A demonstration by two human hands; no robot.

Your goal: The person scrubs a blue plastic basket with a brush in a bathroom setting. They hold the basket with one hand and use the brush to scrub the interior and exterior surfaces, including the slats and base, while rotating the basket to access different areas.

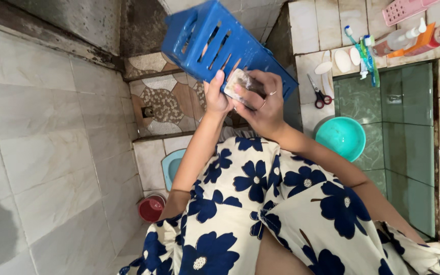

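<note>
L hand [216, 94] clamped on blue slotted basket [220, 43], held tilted up; R hand [260, 104] closed round pale scrub pad [240, 82], pressed on basket wall; best w/ firm grip, short strokes; teal basin [340, 137], scissors [320, 94] nearby.

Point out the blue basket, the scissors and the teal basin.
blue basket [240, 43], head view, on its slatted side.
scissors [321, 95], head view, on the red handles.
teal basin [340, 137], head view, on its inner wall.
</note>
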